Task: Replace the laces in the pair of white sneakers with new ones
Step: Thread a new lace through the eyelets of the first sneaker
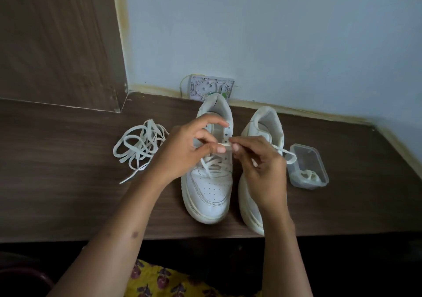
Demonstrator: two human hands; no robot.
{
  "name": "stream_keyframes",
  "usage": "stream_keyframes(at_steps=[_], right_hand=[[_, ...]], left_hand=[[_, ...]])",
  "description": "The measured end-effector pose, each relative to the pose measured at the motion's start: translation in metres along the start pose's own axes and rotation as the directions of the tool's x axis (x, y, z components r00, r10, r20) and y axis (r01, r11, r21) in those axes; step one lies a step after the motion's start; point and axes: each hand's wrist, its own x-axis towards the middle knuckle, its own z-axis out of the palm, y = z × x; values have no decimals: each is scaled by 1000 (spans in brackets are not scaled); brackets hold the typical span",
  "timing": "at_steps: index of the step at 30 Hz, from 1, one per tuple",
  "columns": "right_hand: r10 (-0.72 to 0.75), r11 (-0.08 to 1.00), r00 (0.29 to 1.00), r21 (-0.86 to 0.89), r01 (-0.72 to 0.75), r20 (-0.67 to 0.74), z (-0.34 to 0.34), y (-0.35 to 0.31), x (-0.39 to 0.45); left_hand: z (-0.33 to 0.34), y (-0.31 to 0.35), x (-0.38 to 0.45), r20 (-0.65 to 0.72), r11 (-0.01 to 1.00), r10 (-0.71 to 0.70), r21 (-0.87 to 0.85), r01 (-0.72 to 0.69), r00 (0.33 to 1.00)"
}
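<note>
Both hands are pinching the lace (225,145) taut crosswise over the left sneaker (211,178), mid-tabletop; left hand (190,150) and right hand (258,157) fingers closed, upper eyelets just beyond.

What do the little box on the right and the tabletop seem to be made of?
The little box looks like clear, slightly cloudy plastic: you can see a coiled lace through its walls. The tabletop shows dark brown wood grain with a matte finish; whether it is solid wood or a laminate cannot be told.

Both forearms reach forward, left hand (191,146) and right hand (258,159) meeting, fingers pinched.
</note>
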Motion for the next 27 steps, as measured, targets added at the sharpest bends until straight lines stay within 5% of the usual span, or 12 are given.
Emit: stream_keyframes(at_steps=[6, 12, 20, 27], right_hand=[[53, 995, 966, -69, -73, -252, -15, 7, 2], [51, 991, 943, -97, -87, -329, -10, 5, 0], [-37, 999, 999, -10, 37, -32, 17, -11, -3], [10, 996, 1000, 85, -8, -14, 21, -11, -2]], left_hand=[[-11, -9, 2, -45, 1000, -9, 9, 10, 999], [-12, -9, 3, -142, 993, 100, 79, -90, 985], [-1, -11, 5, -157, 969, 228, 132, -208, 961], [4, -8, 6, -197, 984, 176, 43, -170, 965]])
